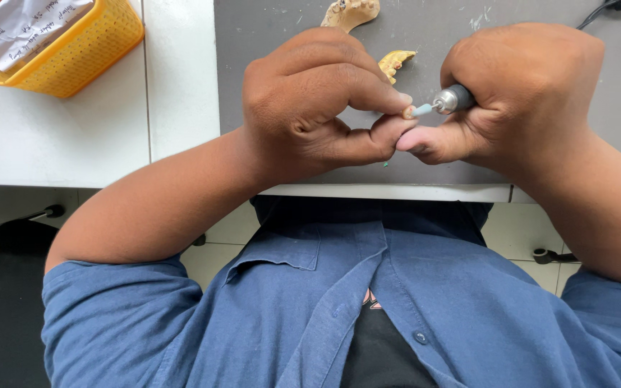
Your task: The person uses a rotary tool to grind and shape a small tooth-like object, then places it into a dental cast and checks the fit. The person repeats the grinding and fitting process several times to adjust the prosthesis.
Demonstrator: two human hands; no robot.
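The grey mat (pixel 289 43) on the white desk (pixel 73 136) carries two tan dental casts (pixel 350 13), set aside; the right hand (pixel 526 93) is clamped on a rotary handpiece (pixel 453 99), its pale blue tip (pixel 422 110) touching a tiny piece (pixel 408 112) pinched in the left hand (pixel 310 100); I judge the grinding midway, since the piece is too small to show its finish.

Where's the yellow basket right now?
In the head view, the yellow basket sits at the top left corner on the white table, holding folded paper, left of the grey mat.
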